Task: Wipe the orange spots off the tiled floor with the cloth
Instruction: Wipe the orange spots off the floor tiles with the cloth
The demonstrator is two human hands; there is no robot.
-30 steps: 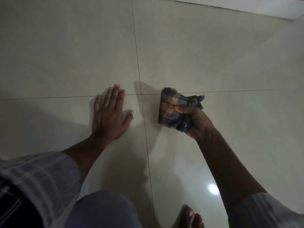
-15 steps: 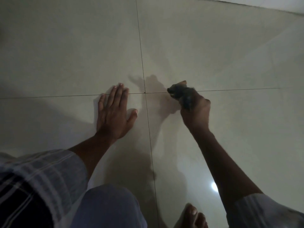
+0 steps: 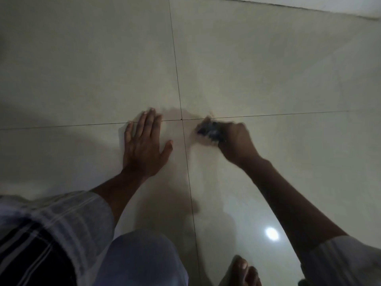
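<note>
Head view: right hand (image 3: 237, 141) clenches bunched dark cloth (image 3: 210, 132), rubbing tiled floor (image 3: 268, 69) just right of grout crossing; cloth blurred mid-stroke. Left hand (image 3: 144, 147) spread flat on tile, bracing. No orange spots discernible in dim light; cannot judge what remains, scrubbing seemingly underway.

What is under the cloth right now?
The cloth, bunched and blurred in the right hand, sits on pale floor tile just right of the grout cross. The tile beneath is covered, so any orange spots there cannot be seen.
</note>
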